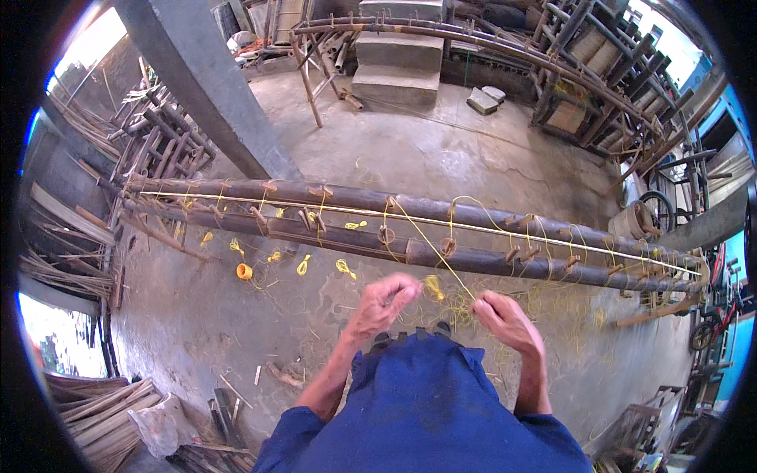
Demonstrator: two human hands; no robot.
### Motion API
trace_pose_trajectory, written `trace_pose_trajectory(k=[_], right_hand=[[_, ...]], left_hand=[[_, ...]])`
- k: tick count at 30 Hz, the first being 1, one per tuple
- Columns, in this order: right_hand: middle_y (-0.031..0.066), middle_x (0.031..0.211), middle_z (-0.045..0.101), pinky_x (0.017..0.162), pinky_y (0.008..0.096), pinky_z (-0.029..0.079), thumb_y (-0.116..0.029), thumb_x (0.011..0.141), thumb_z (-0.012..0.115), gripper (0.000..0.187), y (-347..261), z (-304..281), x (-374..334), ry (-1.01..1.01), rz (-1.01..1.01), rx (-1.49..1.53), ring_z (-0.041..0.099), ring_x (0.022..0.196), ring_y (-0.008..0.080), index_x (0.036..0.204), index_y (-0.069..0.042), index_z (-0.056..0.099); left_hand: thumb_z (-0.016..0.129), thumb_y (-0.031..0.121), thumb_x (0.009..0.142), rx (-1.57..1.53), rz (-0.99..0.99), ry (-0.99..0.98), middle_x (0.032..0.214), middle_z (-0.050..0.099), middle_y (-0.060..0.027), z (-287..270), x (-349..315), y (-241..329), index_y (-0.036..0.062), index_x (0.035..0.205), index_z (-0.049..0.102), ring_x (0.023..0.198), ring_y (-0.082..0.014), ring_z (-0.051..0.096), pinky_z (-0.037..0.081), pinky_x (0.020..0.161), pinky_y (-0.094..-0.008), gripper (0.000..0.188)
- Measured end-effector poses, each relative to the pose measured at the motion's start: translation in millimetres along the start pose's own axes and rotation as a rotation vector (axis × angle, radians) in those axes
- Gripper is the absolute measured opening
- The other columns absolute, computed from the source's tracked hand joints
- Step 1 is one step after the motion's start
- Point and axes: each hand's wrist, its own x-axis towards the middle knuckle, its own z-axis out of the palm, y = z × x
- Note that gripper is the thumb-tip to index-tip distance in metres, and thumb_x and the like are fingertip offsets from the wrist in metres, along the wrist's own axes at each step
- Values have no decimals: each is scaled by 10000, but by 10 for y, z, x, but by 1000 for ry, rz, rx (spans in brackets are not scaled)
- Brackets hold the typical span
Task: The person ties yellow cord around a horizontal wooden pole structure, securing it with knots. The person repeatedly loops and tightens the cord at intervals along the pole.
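Note:
A taut yellow cord (434,247) slants from a wooden peg (392,202) on the far bamboo pole (347,198) down to my right hand (507,319), whose fingers are closed on it. To its left, my left hand (382,306) is slightly blurred, with thumb and fingers pinched together; what lies in the pinch is hidden. Just beside its fingertips is a blurred bundle of yellow cord (433,288). Both hands are in front of the near bamboo pole (481,258). Between the two pegged poles runs a long pale strand (497,230), with loops of cord around several pegs.
Small yellow cord bundles (303,265) hang or lie by the near pole, beside an orange roll (244,272). Loose cord tangles (544,303) trail at right. A concrete pillar (213,87) rises behind the poles. Bamboo strips (110,418) are heaped at lower left; concrete steps (397,71) stand beyond.

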Motion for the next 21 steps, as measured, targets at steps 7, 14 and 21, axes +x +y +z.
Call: trace_pose_trajectory(k=[7,14,21], right_hand=[[34,702,540,541,270,406,-146,942,463,186,-812,-566,-480,334,-327,316,452,560,124,833,-39,570],[-25,727,470,617,233,372,-231,1014,417,284,-333,-60,-19,-46,-117,409,433,708,68,840,-50,549],[-19,695,453,610,243,387,-232,1023,405,323,-273,-83,365,212,-204,549,432,677,72,809,-48,560]], left_hand=[[549,338,950,208,203,-1017,1023,664,-159,334,812,1295,8,1121,606,1020,-296,616,476,900,-347,376],[356,372,1018,-626,40,-472,1285,565,-166,262,875,1125,3,1300,521,1302,-314,416,299,1106,-447,492],[342,350,1025,-112,-77,-1080,1234,613,-119,-33,793,1030,65,1382,436,1217,-280,512,286,1114,-436,466]])
